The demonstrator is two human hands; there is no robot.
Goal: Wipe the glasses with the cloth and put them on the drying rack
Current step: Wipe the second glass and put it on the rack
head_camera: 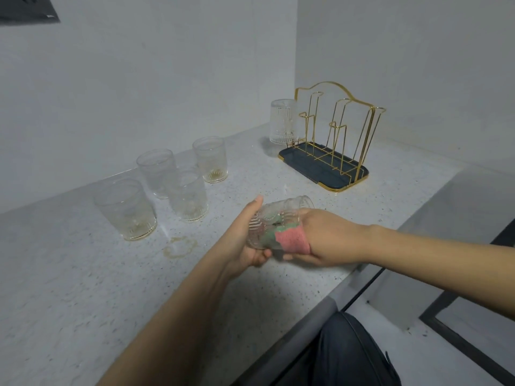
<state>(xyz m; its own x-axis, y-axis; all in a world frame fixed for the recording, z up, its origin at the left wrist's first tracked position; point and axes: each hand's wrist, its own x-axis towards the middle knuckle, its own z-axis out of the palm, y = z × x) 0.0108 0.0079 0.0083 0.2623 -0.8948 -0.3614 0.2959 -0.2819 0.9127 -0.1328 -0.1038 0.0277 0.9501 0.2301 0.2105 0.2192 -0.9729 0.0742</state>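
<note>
No text, label, brand, number or sign can be read on anything in view.

A clear ribbed glass (274, 222) lies on its side above the counter, a pink-and-green cloth (289, 238) stuffed into its mouth. Four more glasses (156, 188) stand upright in a cluster to the left (some with yellowish residue at the bottom). One glass (282, 121) sits upside down at the far-left corner of the drying rack (334, 137) — gold wire over a dark tray.
</note>
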